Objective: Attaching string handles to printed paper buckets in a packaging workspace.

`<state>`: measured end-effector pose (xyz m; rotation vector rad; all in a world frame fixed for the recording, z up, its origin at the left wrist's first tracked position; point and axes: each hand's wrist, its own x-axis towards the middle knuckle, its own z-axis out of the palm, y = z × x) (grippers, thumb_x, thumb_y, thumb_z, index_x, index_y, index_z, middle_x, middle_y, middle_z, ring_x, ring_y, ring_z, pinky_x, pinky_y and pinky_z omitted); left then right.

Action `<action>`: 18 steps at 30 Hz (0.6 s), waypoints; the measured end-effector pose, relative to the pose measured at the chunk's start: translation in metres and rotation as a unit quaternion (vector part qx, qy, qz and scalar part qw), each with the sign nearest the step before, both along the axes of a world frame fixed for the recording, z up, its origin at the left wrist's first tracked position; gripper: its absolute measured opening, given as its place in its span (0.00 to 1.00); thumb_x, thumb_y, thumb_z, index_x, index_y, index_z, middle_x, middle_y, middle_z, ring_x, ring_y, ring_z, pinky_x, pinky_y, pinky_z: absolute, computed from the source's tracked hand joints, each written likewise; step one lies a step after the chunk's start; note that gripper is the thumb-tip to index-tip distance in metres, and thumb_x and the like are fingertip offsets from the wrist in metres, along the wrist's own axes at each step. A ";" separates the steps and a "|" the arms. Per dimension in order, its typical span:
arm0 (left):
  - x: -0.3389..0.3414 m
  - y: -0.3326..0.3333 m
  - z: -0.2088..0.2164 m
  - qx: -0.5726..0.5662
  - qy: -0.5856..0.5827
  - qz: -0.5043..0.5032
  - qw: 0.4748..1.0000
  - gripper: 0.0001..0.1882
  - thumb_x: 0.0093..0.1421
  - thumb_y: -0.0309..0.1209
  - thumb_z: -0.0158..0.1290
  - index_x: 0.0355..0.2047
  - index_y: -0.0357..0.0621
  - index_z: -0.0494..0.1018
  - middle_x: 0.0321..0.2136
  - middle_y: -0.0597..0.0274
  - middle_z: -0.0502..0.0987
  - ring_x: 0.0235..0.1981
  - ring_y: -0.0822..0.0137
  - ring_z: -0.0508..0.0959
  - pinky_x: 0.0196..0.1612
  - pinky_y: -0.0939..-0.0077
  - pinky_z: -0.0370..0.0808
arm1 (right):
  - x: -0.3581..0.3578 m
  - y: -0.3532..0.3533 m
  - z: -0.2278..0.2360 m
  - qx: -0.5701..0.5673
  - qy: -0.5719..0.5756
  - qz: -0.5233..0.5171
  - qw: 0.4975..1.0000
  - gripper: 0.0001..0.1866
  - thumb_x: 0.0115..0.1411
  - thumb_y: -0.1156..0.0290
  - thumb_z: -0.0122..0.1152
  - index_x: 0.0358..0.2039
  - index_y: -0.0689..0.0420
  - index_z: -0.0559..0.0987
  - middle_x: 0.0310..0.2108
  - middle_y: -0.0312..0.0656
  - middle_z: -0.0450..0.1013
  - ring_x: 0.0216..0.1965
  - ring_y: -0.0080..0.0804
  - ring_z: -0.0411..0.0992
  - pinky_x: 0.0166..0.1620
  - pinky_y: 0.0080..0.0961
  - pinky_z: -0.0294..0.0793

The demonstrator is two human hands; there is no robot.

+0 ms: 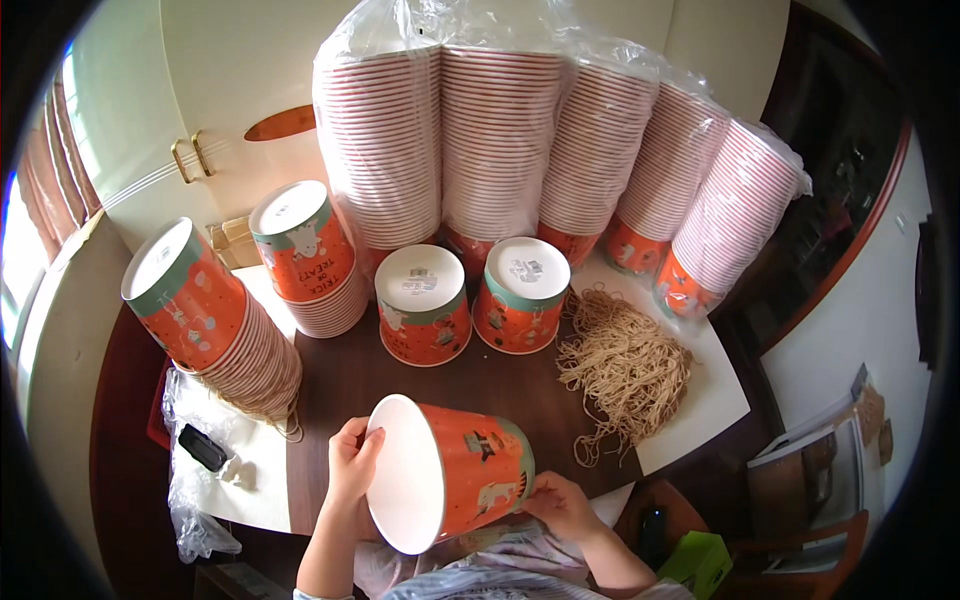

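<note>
A large orange paper bucket (478, 474) with a green band at its base and a white inside lies tilted on its side in front of me. Its open mouth faces left. My left hand (352, 462) grips the rim, thumb over the edge. At the base end, my right hand (562, 508) has its fingers closed on the green edge; what else they may pinch there is hidden. Two more buckets, a left one (425, 325) and a right one (522, 315), stand upside down beyond it. A heap of tan twine loops (625, 375) lies to their right.
Tall bucket stacks in clear plastic (500, 140) line the back of the table (340, 400). At left stand two inverted stacks, a nearer one (205, 315) and a farther one (305, 260). A black phone-like object (203, 447) lies by crumpled plastic. A wooden chair (840, 555) is at right.
</note>
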<state>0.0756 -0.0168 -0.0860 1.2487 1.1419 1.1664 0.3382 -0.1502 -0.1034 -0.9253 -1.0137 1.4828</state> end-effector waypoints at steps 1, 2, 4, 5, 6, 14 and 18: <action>0.002 -0.001 0.006 0.016 0.014 0.014 1.000 0.03 0.55 0.22 0.49 0.29 0.34 0.71 0.20 0.71 0.70 0.21 0.83 0.66 0.25 0.88 0.63 | 0.004 0.004 -0.002 -0.011 -0.006 0.004 1.000 0.07 0.57 0.78 0.55 0.36 0.62 0.69 0.33 0.35 0.70 0.36 0.19 0.70 0.41 0.15 0.69; 0.003 -0.001 0.011 0.032 0.027 0.028 0.999 0.03 0.55 0.22 0.50 0.28 0.33 0.71 0.19 0.70 0.70 0.21 0.83 0.66 0.24 0.88 0.63 | 0.007 0.006 -0.003 -0.018 0.013 0.019 1.000 0.07 0.58 0.77 0.54 0.37 0.62 0.69 0.33 0.36 0.71 0.36 0.19 0.70 0.40 0.15 0.69; -0.002 -0.003 0.015 0.030 0.043 0.023 0.998 0.03 0.54 0.22 0.50 0.28 0.33 0.71 0.19 0.70 0.70 0.20 0.83 0.66 0.23 0.88 0.63 | 0.014 0.013 0.010 -0.070 -0.059 0.058 0.994 0.07 0.58 0.75 0.54 0.37 0.61 0.71 0.33 0.36 0.72 0.36 0.19 0.70 0.40 0.16 0.69; -0.005 -0.003 0.016 0.029 0.060 0.017 0.998 0.03 0.54 0.21 0.50 0.28 0.33 0.71 0.18 0.70 0.70 0.19 0.83 0.66 0.22 0.88 0.63 | 0.017 0.018 0.018 -0.121 -0.128 0.096 0.980 0.07 0.59 0.72 0.53 0.37 0.60 0.72 0.32 0.37 0.73 0.36 0.19 0.71 0.40 0.16 0.70; -0.009 -0.004 0.018 0.035 0.064 0.022 0.997 0.03 0.53 0.21 0.51 0.28 0.32 0.71 0.17 0.70 0.70 0.18 0.82 0.66 0.21 0.87 0.63 | 0.019 0.027 0.029 -0.121 -0.127 0.100 0.979 0.07 0.59 0.72 0.53 0.37 0.60 0.72 0.32 0.37 0.73 0.36 0.19 0.71 0.40 0.16 0.70; -0.009 -0.021 0.053 0.069 0.256 -0.002 0.964 0.07 0.43 0.22 0.51 0.24 0.32 0.72 0.14 0.58 0.70 0.15 0.74 0.69 0.19 0.81 0.66 | 0.089 0.096 0.034 0.268 -0.717 -0.185 0.616 0.03 0.48 0.74 0.56 0.25 0.55 0.77 0.28 0.36 0.70 0.33 0.37 0.67 0.38 0.32 0.66; -0.002 -0.021 0.055 0.074 0.283 -0.020 0.956 0.08 0.42 0.25 0.51 0.24 0.33 0.72 0.15 0.55 0.71 0.14 0.67 0.71 0.20 0.77 0.68 | 0.113 0.124 0.032 0.283 -0.830 -0.153 0.456 0.04 0.45 0.74 0.53 0.20 0.54 0.77 0.23 0.35 0.65 0.35 0.32 0.65 0.41 0.29 0.62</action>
